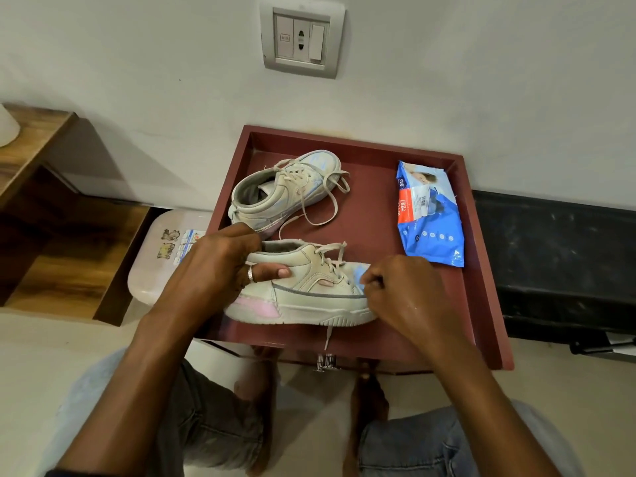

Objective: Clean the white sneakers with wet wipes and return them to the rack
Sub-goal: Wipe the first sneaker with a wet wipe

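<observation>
Two white sneakers lie on a dark red tray-like top (pixel 481 270). The near sneaker (pixel 309 297) stands on its sole, toe to the right. My left hand (pixel 220 266) grips its heel and collar, thumb along the side. My right hand (pixel 406 290) is curled at the toe, pinching what looks like a small bluish white wipe (pixel 359 277) against the shoe. The far sneaker (pixel 285 187) rests behind, laces loose. A blue wet wipes pack (pixel 426 215) lies flat at the tray's right.
The red top has a raised rim and stands against a white wall with a switch plate (pixel 301 39). A wooden shelf unit (pixel 44 215) is at the left, a white lidded container (pixel 161 256) beside it, a black bench (pixel 557 263) at the right. My knees are below.
</observation>
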`<action>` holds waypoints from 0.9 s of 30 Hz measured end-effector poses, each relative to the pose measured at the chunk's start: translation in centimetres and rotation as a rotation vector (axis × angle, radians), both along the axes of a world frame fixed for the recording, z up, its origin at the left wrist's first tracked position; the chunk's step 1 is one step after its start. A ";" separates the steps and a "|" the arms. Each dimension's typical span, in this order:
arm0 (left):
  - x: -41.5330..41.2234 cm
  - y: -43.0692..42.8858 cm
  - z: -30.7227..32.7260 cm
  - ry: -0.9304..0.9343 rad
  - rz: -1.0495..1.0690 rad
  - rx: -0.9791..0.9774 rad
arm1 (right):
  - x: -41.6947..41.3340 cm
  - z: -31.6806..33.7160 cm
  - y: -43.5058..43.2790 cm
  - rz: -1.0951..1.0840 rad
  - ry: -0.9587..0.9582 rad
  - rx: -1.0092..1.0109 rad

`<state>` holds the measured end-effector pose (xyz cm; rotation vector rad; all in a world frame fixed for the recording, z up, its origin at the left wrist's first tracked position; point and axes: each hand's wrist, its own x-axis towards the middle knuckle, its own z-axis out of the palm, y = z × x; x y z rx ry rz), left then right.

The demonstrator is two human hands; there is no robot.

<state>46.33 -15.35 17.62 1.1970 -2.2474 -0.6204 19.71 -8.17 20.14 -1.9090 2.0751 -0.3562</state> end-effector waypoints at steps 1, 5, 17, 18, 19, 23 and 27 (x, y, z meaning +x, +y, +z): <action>-0.1 0.0 0.0 -0.001 0.000 0.000 | -0.7 -0.3 -0.2 -0.024 0.003 -0.028; -0.3 -0.1 -0.2 -0.032 -0.004 -0.021 | -0.2 -1.3 -1.3 0.027 0.024 -0.119; -0.2 -0.2 -0.3 -0.063 -0.026 -0.040 | -1.3 -0.6 -1.3 -0.005 -0.063 -0.107; -0.2 -0.2 -0.3 -0.063 -0.022 -0.043 | -0.8 -0.7 -1.4 0.046 -0.086 -0.111; -0.2 -0.2 -0.3 -0.061 -0.018 -0.043 | -0.4 -0.7 -1.3 0.103 -0.104 -0.094; -0.1 -0.3 -0.3 -0.074 -0.012 -0.038 | -1.3 0.1 -0.5 0.141 -0.097 0.031; -0.1 -0.4 -0.3 -0.033 0.001 0.017 | -3.9 0.2 -0.1 -0.049 -0.151 -0.043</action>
